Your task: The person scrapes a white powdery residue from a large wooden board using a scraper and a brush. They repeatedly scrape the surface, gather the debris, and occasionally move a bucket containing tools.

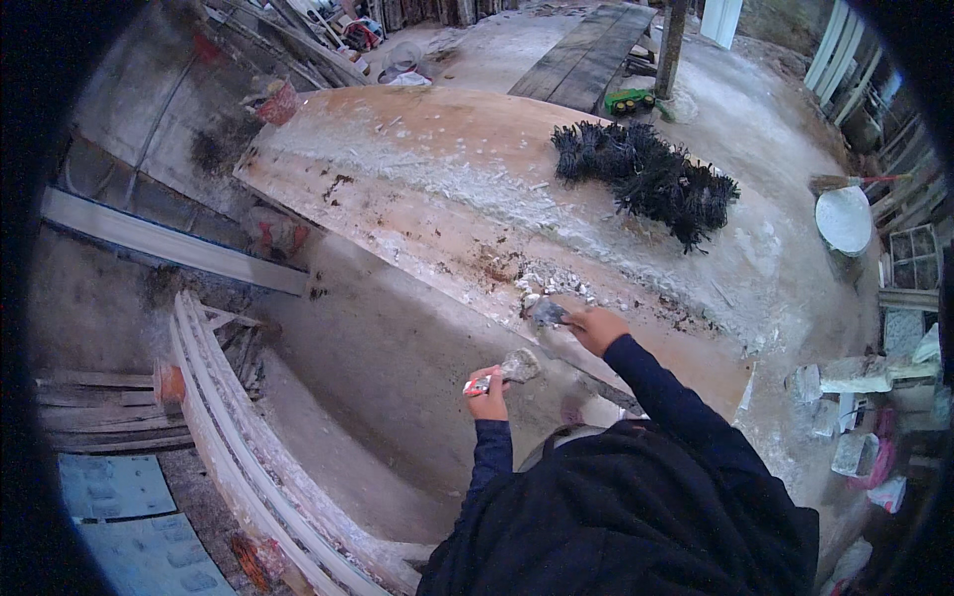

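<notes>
Scraper (549, 313), grey-bladed, sits in the right hand (598, 331), whose grip is closed around its near end; the blade is at the wooden board (397, 107), close to the edge nearest the person, though whether it touches the surface cannot be told. The left hand (487, 399) has its grip clamped on the red-and-white handle of a pale-headed tool (520, 366), perhaps a brush, held outside the board's edge, above the floor (368, 318). Just past the blade lies a heap of white chips (561, 283), with brown crumbs (497, 266) beside it. Judging by this, the scraping seems only partway along: some residue lies loose and heaped, and stretches of bare wood show, but a broad white band (427, 179) runs lengthwise over the board and flecks dot its far side. Beyond the heap, black bristly bundles (646, 179) rest on the board, covering part of its surface.
</notes>
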A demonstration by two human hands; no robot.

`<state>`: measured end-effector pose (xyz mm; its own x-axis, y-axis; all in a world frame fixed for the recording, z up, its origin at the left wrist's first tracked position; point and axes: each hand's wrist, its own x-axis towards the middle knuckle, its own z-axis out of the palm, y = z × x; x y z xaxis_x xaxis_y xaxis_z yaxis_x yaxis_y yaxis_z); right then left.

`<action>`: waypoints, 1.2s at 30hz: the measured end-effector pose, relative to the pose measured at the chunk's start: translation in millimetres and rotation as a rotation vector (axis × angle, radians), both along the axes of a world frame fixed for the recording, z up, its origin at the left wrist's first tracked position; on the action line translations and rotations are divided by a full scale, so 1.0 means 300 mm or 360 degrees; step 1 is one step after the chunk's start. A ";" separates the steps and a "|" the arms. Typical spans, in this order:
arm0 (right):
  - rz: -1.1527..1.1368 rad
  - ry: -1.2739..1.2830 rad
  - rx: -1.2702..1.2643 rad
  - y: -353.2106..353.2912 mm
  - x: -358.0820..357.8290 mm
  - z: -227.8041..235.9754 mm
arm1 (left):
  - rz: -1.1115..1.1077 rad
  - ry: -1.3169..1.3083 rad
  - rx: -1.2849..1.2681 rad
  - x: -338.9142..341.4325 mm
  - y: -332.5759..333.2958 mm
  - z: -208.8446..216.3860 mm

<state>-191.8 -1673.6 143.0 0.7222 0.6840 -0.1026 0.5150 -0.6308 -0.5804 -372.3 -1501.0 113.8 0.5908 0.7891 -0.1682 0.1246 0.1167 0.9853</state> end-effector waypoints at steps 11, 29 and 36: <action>-0.0858 0.0221 -0.0161 -0.510 -0.261 0.017 | -0.0320 -0.0091 -0.0390 0.298 -0.173 -0.107; -0.0406 0.0035 -0.0304 -0.350 -0.381 -0.003 | -0.0234 -0.0067 0.0056 0.160 0.043 -0.095; -0.0330 0.0041 -0.0198 -0.272 -0.343 -0.035 | 0.0330 0.0028 0.0897 -0.032 0.343 -0.077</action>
